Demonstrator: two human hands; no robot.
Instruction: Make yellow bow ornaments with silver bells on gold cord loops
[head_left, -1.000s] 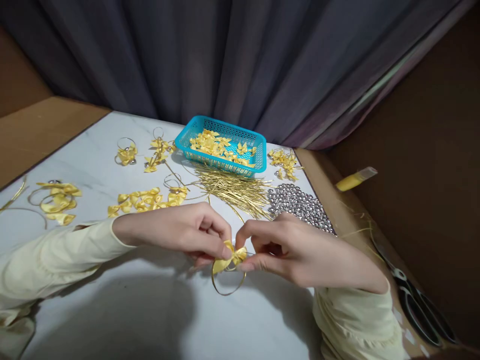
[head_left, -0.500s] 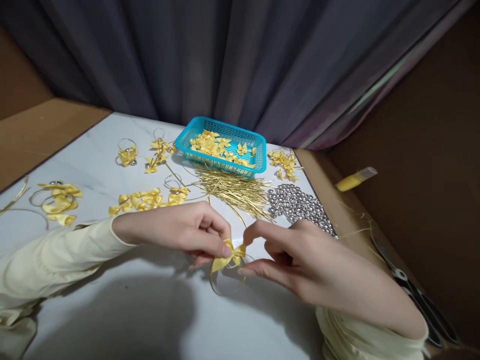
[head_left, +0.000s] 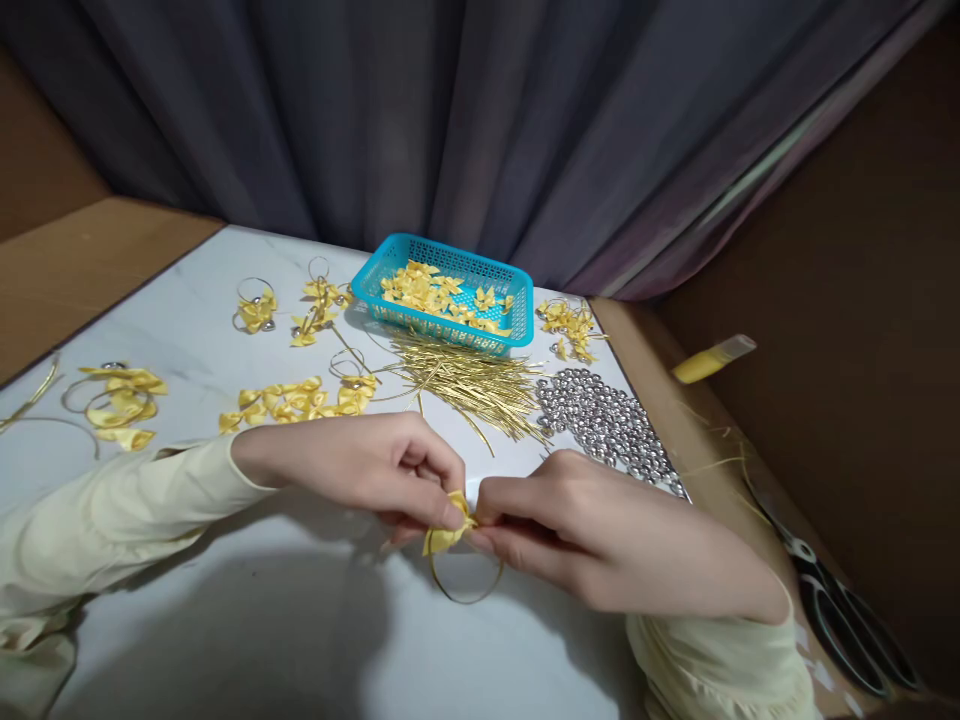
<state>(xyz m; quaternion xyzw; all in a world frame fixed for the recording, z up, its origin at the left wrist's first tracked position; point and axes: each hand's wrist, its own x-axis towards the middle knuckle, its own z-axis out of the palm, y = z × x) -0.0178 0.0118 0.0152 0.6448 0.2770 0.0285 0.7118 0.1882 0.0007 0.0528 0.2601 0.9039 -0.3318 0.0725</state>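
Yellow ribbon bow (head_left: 448, 534), light, soft and easily crushed, is pinched at its knot between the left hand (head_left: 375, 470) and right hand (head_left: 570, 525) near the table's (head_left: 300, 620) front edge, its thin, springy gold wire loop (head_left: 465, 585) hanging below, probably best gripped at the knot.

Scissors (head_left: 847, 625) partly cut off, blurred

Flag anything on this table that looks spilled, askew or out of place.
Nothing looks damaged. The silver beads lie loose in a heap by the table's right edge, uncontained. The scissors and a yellow tube sit off the white top, on the brown ledge. Both hands pinch a yellow bow.
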